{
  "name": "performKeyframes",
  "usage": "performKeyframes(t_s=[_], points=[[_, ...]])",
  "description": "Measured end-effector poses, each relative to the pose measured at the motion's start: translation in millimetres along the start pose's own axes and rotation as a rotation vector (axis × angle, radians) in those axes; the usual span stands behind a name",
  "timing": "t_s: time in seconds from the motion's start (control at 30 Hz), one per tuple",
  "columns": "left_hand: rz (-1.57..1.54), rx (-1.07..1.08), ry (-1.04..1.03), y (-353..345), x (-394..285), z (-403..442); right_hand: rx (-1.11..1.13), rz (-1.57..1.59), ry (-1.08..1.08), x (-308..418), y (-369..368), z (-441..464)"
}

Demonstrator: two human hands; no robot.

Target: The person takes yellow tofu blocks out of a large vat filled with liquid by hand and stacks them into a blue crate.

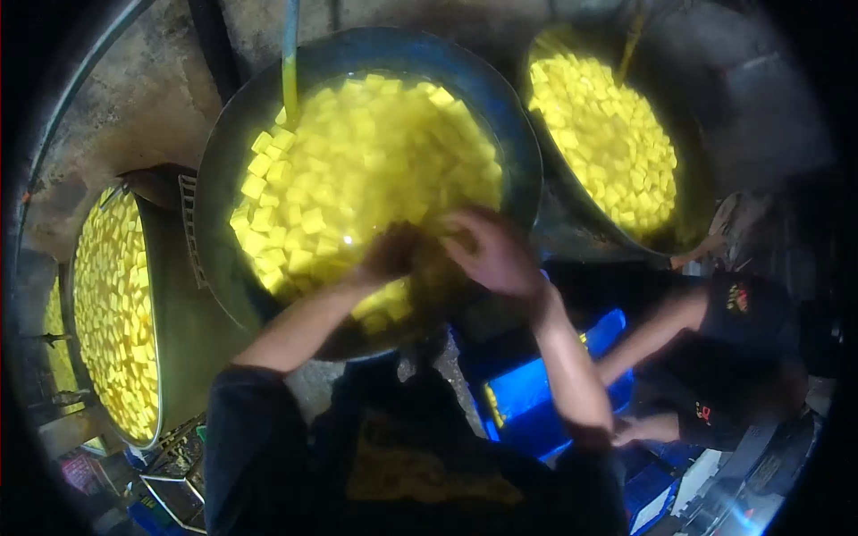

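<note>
Yellow cubes (304,179) fill a large dark round pan (219,161) in front of me, under cloudy yellow liquid. My left hand (391,254) is over the near part of the pan, in shadow, with its fingers hard to make out. Close to its right, my right hand (487,250) reaches in from the right over the near rim side, thumb and fingers curved apart at the blurred dark area between the hands. Whether anything lies between the hands is too dark and blurred to tell. A blue-green pole (290,62) dips into the pan at its upper left.
At the upper right another pan (688,143) holds yellow cubes. A third vessel of cubes (116,313) stands on the left. A co-worker's arms (657,330) reach in at lower right, beside a blue crate (523,393). A wire rack (190,228) hangs near the pan's left rim.
</note>
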State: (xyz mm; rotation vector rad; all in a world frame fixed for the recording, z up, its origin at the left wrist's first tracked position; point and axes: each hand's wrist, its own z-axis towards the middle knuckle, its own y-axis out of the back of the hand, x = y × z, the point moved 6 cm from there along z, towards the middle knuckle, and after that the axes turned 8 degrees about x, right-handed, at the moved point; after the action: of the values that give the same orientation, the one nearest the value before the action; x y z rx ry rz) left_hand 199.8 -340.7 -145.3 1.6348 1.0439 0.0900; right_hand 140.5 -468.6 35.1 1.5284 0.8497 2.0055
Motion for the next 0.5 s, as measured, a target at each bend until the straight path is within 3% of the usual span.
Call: performKeyframes(t_s=[0.07, 0.1, 0.17, 0.2, 0.27, 0.4, 0.47, 0.5], points=[[-0.167, 0.097, -0.061, -27.7, 28.2, 20.7, 0.304, -0.268, 0.068, -17.2, -62.7, 54.2], [-0.172, 0.083, -0.062, -19.6, 31.0, 10.9, 0.308, -0.280, 0.077, -13.8, -67.9, 65.4], [-0.301, -0.266, -0.191, 12.8, 31.6, -16.4, 0.512, 0.107, -0.163, -33.0, -99.0, 79.5], [-0.304, -0.278, -0.196, 19.2, 41.6, -16.6, 0.571, 0.228, -0.249, -46.4, -118.6, 85.2], [-0.075, -0.004, -0.006, 11.8, 73.6, -11.1, 0.849, -0.599, -0.120, -106.1, -194.8, 93.1], [-0.227, -0.064, -0.035, 48.3, 99.4, -9.7, 1.045, -0.646, -0.201, -115.1, -183.1, 100.1], [-0.295, 0.058, -0.025, 61.6, 108.0, 16.9, 0.831, -0.201, -0.277, -110.6, -143.2, 118.4], [-0.304, 0.050, -0.020, 76.0, 107.0, 26.5, 0.849, -0.054, -0.421, -102.9, -122.0, 134.9]])
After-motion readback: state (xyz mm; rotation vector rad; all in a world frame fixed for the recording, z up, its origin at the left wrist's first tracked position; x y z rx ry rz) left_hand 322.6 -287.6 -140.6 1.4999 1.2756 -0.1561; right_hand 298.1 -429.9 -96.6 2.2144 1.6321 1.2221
